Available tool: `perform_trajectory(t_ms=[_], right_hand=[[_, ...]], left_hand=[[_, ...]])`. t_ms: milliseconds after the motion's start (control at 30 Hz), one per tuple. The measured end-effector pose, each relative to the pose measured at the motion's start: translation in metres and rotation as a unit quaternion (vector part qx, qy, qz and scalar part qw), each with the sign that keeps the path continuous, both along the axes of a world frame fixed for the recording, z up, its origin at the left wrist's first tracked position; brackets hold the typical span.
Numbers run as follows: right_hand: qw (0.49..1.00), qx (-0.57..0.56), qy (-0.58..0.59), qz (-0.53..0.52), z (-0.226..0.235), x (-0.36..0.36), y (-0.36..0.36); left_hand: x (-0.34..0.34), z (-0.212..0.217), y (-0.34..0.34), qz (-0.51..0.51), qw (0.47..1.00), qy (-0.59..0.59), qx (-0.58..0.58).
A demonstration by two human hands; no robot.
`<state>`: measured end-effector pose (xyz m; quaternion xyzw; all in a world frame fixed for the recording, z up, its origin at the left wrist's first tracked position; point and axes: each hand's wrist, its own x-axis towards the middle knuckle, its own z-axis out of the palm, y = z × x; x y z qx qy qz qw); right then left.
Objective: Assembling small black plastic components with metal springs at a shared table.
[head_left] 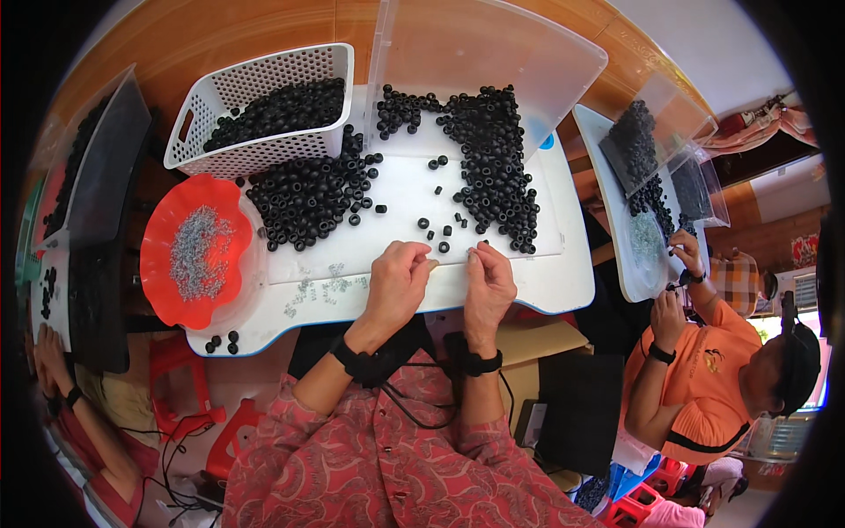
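Observation:
My left hand [398, 277] is over the front of the white table [396, 211], fingers pinched together. Whatever is between its fingertips is too small to make out. Beside it, my right hand [490, 282] is also closed in a pinch, with a small dark piece showing at the fingertips. Just beyond both hands lie a few loose round black parts [444, 247] with holes. Larger heaps of these black parts [304, 198] spread to the left and to the right [495, 176]. Small metal springs [330, 286] are scattered left of my left hand.
A red scalloped bowl [157, 251] holds many small springs. Behind it stands a white perforated basket [255, 151] of black parts. A clear plastic bin [493, 44] lies tipped at the back. On the right, a person in orange [695, 378] works at another table [607, 194].

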<state>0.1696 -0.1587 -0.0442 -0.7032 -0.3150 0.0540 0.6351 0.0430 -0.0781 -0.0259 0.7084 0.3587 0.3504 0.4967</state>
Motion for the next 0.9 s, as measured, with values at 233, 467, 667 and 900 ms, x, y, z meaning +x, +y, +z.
perform_trajectory(t_ms=[233,467,667,900], right_hand=[[1.000,-0.024,-0.012,-0.006,-0.001,-0.003,-0.004],[0.997,-0.046,-0.059,-0.016,-0.002,-0.005,-0.004],[0.996,-0.036,-0.078,-0.024,-0.004,-0.007,-0.003],[0.994,-0.057,-0.086,-0.037,0.001,-0.010,-0.004]], left_hand=[[0.014,0.003,0.022,0.076,0.981,0.037,0.172],[0.011,-0.001,0.036,0.113,0.969,0.143,0.166],[0.008,0.004,0.054,0.133,0.970,0.109,0.174],[0.022,0.028,0.087,0.086,0.971,0.121,0.190]])
